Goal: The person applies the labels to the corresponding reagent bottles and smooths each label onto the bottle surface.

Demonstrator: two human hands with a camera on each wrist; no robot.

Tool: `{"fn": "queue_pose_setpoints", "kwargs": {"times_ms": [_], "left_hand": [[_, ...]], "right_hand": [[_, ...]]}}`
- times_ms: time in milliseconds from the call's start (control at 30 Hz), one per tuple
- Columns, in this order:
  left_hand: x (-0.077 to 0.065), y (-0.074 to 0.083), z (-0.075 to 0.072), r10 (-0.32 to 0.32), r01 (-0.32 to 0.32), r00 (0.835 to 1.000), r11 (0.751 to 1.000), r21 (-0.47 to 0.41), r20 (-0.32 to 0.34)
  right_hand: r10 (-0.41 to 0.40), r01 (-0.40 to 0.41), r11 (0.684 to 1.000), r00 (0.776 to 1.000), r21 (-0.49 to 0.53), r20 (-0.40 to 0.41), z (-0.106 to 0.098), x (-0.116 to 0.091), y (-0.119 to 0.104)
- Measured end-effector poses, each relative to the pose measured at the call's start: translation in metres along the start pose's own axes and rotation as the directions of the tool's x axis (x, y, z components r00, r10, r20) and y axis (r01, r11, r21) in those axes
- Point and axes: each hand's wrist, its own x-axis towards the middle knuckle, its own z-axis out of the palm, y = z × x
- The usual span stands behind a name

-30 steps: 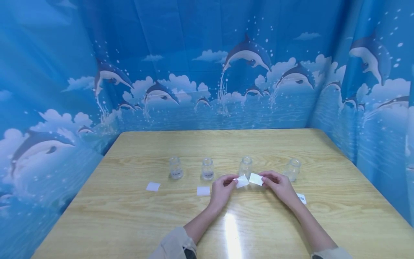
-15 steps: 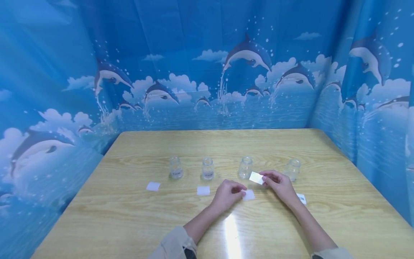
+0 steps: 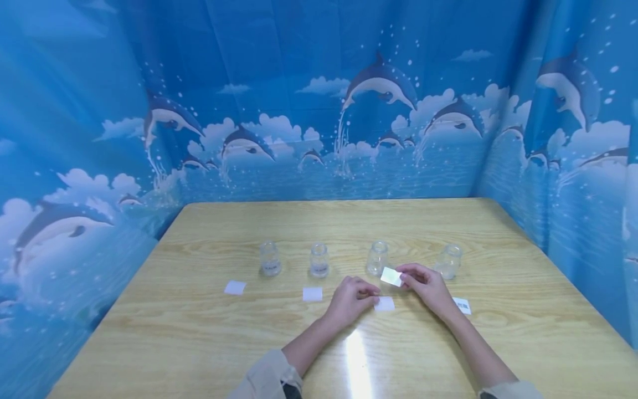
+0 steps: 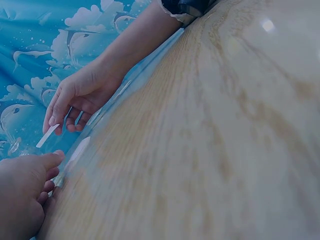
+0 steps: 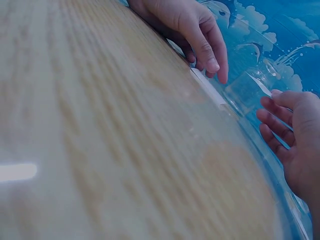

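My right hand [image 3: 426, 289] pinches a small white card [image 3: 391, 276] by its right edge, above the table and before the third glass jar [image 3: 377, 257]. The same card [image 5: 261, 85] appears edge-on in the right wrist view. Flat on the table, another white card [image 3: 385, 303] lies just right of my left hand [image 3: 350, 302]. In the right wrist view the left hand's fingertips [image 5: 213, 65] hover at that card [image 5: 209, 88], thumb and forefinger apart and not gripping it. The left wrist view shows the left hand [image 4: 25, 192] loosely bent, partly out of frame.
Further jars stand in the row: two to the left, first jar [image 3: 270, 259] and second jar [image 3: 319, 260], and a right-hand jar [image 3: 449, 261]. White cards lie before them: left card [image 3: 235, 287], middle card [image 3: 312, 294], and a printed card [image 3: 463, 306] partly behind the right wrist.
My left hand has brought its card down from beside the other card onto the table and let it go. The right hand stays nearly in place, its card slightly shifted.
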Motion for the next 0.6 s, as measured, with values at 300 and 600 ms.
{"fn": "queue_pose_setpoints", "kwargs": {"times_ms": [300,600], "left_hand": [[0.001,-0.002,0.005,0.298,-0.279,0.930,0.953,0.115,-0.214],[0.013,0.007,0.016,0.445,-0.378,0.859,0.885,0.272,-0.254]], "right_hand": [[-0.001,0.001,1.000,0.999,-0.011,0.049,0.001,-0.004,0.000],[-0.006,0.009,0.999,0.997,-0.043,0.076,0.003,-0.002,-0.002]]}}
